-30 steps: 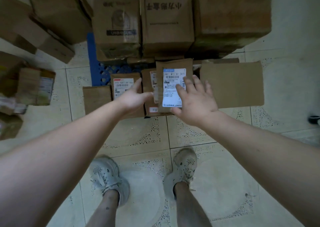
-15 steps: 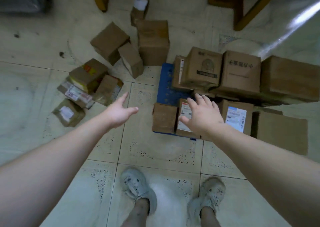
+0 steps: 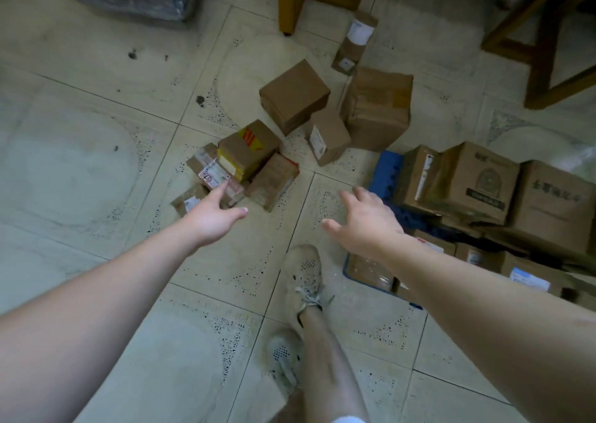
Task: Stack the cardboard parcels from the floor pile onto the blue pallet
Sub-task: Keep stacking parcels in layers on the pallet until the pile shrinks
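On the tiled floor (image 3: 96,164) just ahead of the person's feet, the floor pile (image 3: 245,164) is lying to the left of the blue pallet (image 3: 388,164), which is already carrying several stacked boxes (image 3: 477,184). The step in hand is looking like the reach for the next parcel. The left hand (image 3: 211,218) is stretching toward the near cluster, its grip spread, forefinger straight and thumb out, holding nothing; whether the fingertip is touching cardboard I cannot tell. The right hand (image 3: 367,226) is hovering over bare tile between pile and pallet, its grip also spread and empty.

The likeliest target is the flat labelled parcel (image 3: 211,172) under the left forefinger. It is lying label-up, its long axis running diagonally across the tile lines from far-left to near-right, and the taped parcel (image 3: 250,147) is sitting partly on top of it. The next move is calling for both hands closing on opposite sides, probably taking the upper parcel first so nothing slides off, then turning right toward the pallet.
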Demonstrator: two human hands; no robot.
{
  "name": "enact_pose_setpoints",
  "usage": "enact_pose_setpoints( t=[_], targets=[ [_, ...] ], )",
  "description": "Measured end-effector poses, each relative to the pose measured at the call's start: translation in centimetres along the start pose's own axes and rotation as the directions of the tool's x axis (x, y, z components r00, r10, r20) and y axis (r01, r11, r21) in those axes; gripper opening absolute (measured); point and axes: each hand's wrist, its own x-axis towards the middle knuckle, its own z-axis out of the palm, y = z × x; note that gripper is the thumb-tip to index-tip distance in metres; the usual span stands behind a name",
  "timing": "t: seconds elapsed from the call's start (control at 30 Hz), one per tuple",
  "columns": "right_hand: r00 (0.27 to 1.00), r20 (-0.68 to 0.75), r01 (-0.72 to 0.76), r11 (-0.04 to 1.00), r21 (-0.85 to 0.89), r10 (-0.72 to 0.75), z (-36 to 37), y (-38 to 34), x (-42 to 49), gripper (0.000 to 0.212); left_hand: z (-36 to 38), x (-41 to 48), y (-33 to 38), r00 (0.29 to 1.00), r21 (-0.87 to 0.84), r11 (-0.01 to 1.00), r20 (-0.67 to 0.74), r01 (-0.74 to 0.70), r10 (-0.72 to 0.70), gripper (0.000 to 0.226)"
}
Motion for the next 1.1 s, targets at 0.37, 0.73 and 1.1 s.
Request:
enact_pose_setpoints(
  t=[0.37, 0.73, 1.1],
  targets=[
    [0.987, 0.156, 0.046, 0.999, 0.004, -0.046, -4.4, -4.6, 12.1, 0.072, -4.8, 9.0, 2.8, 0.990, -0.033, 0.990, -0.016, 0.136, -0.137, 0.074],
    [0.957, 0.284, -0.070, 0.997, 0.033, 0.058, -5.2, -8.0, 19.0, 0.070, -8.0, 16.6, 1.8, 0.979, -0.118, 0.974, 0.081, 0.196, -0.187, 0.068],
    [0.918, 0.286, -0.393, 0.733, 0.555, 0.276, 0.8, -17.4, 23.6, 0.051, -14.9, 25.4, -1.0, 0.966, -0.012, 0.995, 0.243, 0.097, -0.092, 0.065]
  ],
)
